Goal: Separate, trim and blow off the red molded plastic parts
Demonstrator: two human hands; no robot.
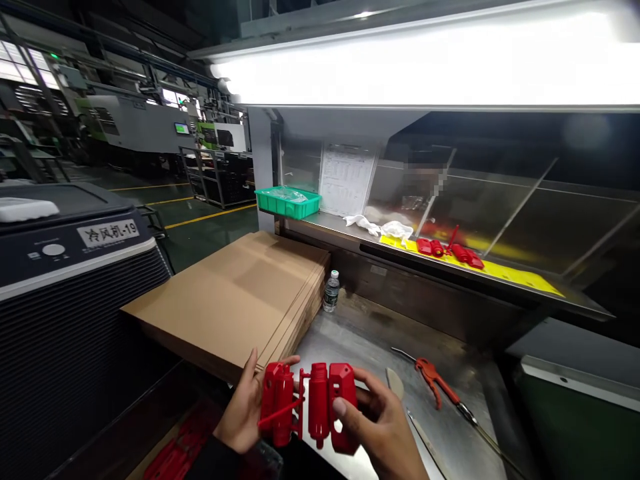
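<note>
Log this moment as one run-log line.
left hand: grips red moulded part | right hand: grips same part | bench: red-handled tool, bottle

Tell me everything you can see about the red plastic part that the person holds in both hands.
The red plastic part is a glossy moulded piece, seemingly several hollow shells joined by thin red runner bars: a pair at the left, a rounded cylinder-like one in the middle, a blocky one with an opening at the right. It is held in the air, low over the near edge of the metal workbench, roughly upright and facing the camera. The left hand grips its left side; the right hand grips its right side, thumb on the front.
</note>
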